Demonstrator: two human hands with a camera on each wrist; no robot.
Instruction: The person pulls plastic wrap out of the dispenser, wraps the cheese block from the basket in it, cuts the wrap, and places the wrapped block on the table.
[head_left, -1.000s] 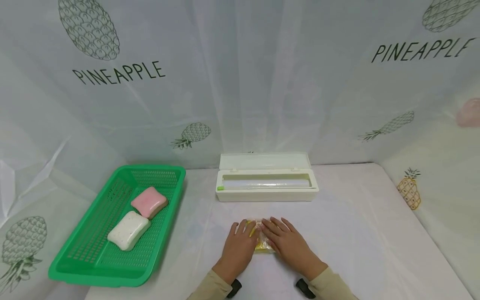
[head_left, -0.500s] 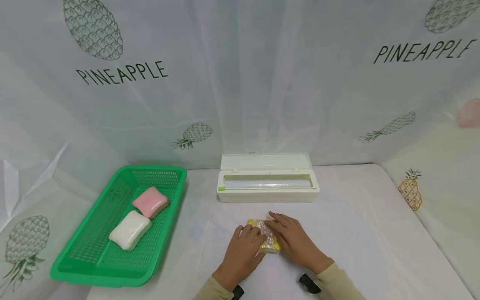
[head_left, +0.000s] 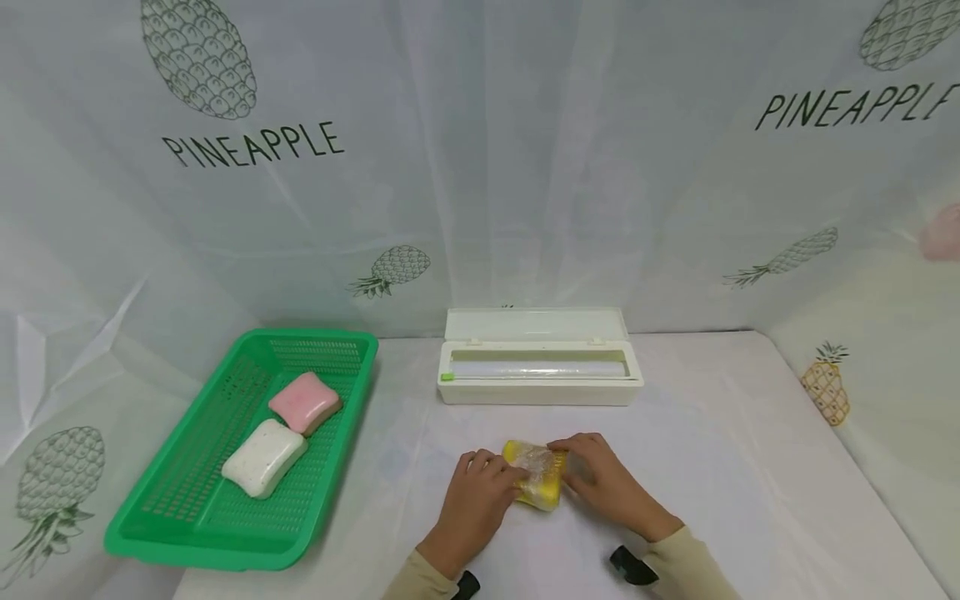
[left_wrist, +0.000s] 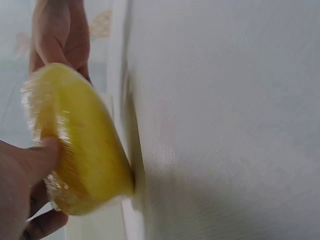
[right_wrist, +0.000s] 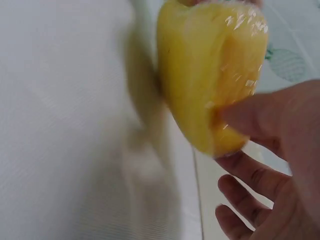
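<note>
A yellow bar of soap (head_left: 543, 482) wrapped in clear cling film is held between both hands, low in the middle of the head view. My left hand (head_left: 477, 506) pinches its left end; in the left wrist view the thumb presses the film-covered face and fingers reach behind. My right hand (head_left: 617, 490) pinches the right end, its thumb on the near face in the right wrist view and its other fingers spread behind. The wrapped soap (left_wrist: 92, 145) stands tilted with its lower edge close over the white tabletop, and the film is crinkled on its upper face.
Behind the hands stands a white cling film dispenser (head_left: 540, 393), lid raised, a film roll inside and a green slider at its left. On the left a green basket (head_left: 217, 557) holds a pink soap bar (head_left: 303, 402) and a white soap bar (head_left: 262, 460). A pineapple-print curtain encloses the table.
Both hands lay over the soap's top, fingers flat. They have moved to its ends and grip it, and the soap has tilted up, showing more of its yellow side.
</note>
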